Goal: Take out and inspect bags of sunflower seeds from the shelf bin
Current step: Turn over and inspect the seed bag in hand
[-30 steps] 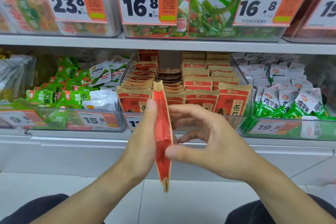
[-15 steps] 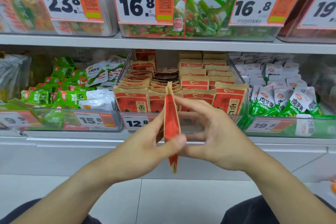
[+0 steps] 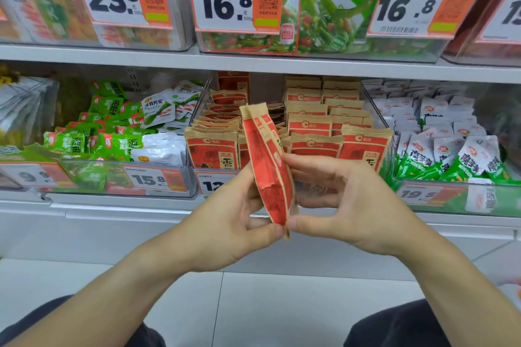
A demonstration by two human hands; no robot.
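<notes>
Both hands share the grip on one red-and-tan bag of sunflower seeds, held in front of the shelf bin and clear of it. Left of the bag, the left hand pinches it: its thumb presses the bottom corner from the near side, and its fingers curl up behind the left face, mostly hidden. Right of the bag, the right hand does the same from the other side, thumb tip meeting the left thumb at the bottom seam while its fingers lie along the right face, the upper ones only lightly bent. The bag stands nearly upright with its long axis running top to bottom, tilted so the crimped tan top leans up and to the left of the grip and the bottom seam sits at the thumbs. It is turned edge-on to the camera, one red side gusset facing the viewer and the printed front angled off to the right. As for progress, one bag is out of the bin and looks to be mid-inspection. Beyond the grip, the bin holds many more upright bags in rows, so most of the taking out and checking appears to remain, if all are meant.
</notes>
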